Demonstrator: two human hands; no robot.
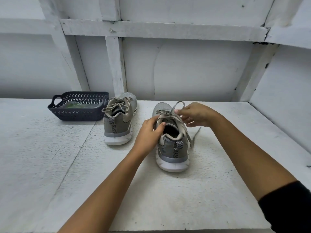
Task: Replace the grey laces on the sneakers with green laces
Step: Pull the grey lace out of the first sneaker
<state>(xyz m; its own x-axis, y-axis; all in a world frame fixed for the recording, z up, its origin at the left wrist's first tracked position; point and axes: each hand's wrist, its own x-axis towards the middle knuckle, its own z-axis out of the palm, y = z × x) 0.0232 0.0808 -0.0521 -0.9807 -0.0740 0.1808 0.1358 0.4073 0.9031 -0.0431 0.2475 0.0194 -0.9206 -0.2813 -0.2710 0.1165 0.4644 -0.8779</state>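
Now both my hands work at the near sneaker (pixel 171 148), close together but not touching.

My left hand (pixel 149 130) grips its collar, fingers curled over the edge; my right hand (pixel 196 115) pinches a loop of the grey lace (pixel 170 117), one loose end trailing onto the bench (pixel 50 148) to the right. The far sneaker (pixel 119 125), laced in grey, stands to the left beside a dark basket (pixel 75 113) holding a green packet (pixel 75 105), both near the back wall. Bare bench spreads left and towards me.
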